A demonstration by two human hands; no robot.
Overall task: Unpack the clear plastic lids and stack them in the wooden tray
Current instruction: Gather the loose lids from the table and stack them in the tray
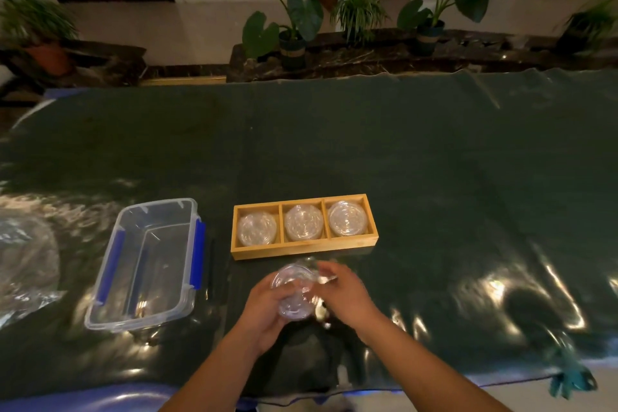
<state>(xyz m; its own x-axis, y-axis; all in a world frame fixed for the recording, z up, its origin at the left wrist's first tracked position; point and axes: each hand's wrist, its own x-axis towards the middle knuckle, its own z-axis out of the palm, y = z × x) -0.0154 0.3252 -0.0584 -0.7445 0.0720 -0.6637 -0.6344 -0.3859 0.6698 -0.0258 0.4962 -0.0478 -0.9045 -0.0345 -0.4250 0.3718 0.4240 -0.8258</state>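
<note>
A wooden tray (302, 250) with three compartments lies at the table's middle, and each compartment holds a pile of clear plastic lids (304, 222). Just in front of the tray, both hands hold a short stack of clear lids (294, 291) tilted on its side. My left hand (264, 314) cups the stack from below and the left. My right hand (341, 291) grips its upper right end, fingers curled over the rim. Whether thin wrapping still covers the stack is unclear.
A clear plastic storage box (147, 261) with blue clips stands open to the left of the tray. Crumpled clear plastic wrap (26, 264) lies at the far left edge. The table wears a dark green, glossy cover (434, 177). Potted plants (294, 20) line the far side.
</note>
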